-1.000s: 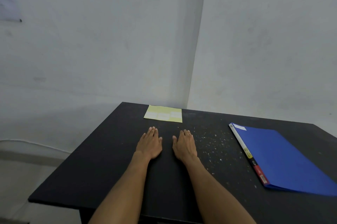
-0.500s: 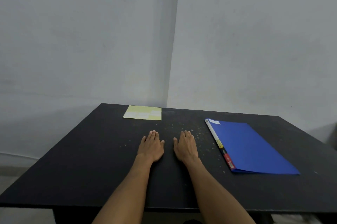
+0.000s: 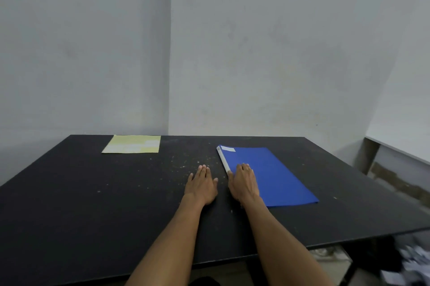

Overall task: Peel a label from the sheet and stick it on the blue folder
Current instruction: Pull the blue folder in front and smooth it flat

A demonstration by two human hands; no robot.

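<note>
A yellow label sheet [image 3: 133, 144] with pale labels lies flat at the far left of the black table [image 3: 93, 192]. The blue folder [image 3: 277, 174] lies closed on the right, with a white spine and a small white label near its far corner. My left hand [image 3: 202, 185] rests palm down on the bare table, fingers together and holding nothing. My right hand [image 3: 244, 182] lies flat over the near-left part of the folder, across its spine, gripping nothing.
Pale specks dot the tabletop between the sheet and the folder. Grey walls meet in a corner behind the table. A low ledge [image 3: 400, 153] runs along the right wall, and clutter [image 3: 414, 262] lies on the floor at the lower right.
The view has swung left to right, so the folder now lies under my right hand. Both hands stay flat, palms down.
</note>
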